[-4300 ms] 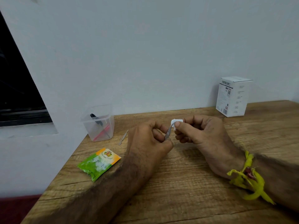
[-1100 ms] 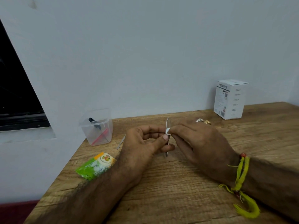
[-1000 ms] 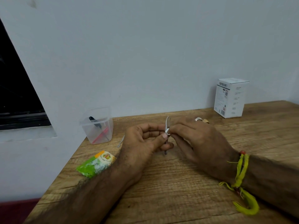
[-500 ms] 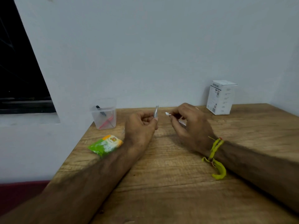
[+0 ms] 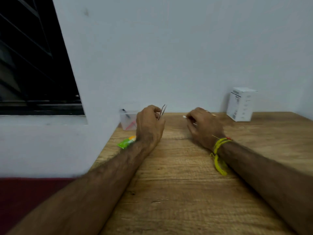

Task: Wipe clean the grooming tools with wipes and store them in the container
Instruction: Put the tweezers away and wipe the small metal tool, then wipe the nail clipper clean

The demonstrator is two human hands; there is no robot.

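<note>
On the wooden table, our left hand is gripping metal tweezers — our right hand is pinching a small white wipe, both hands well apart.

left hand: fingers curled, pinching | right hand: fingers curled, pinching

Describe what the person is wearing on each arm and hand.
Both forearms are bare, with no sleeves showing anywhere in view. The right wrist carries a yellow thread wristband wound round several times, with a small red bit at its upper edge and loose yellow ends trailing onto the table. The left hand and its wrist show nothing worn. The right hand is too blurred to tell whether it wears a ring.
</note>
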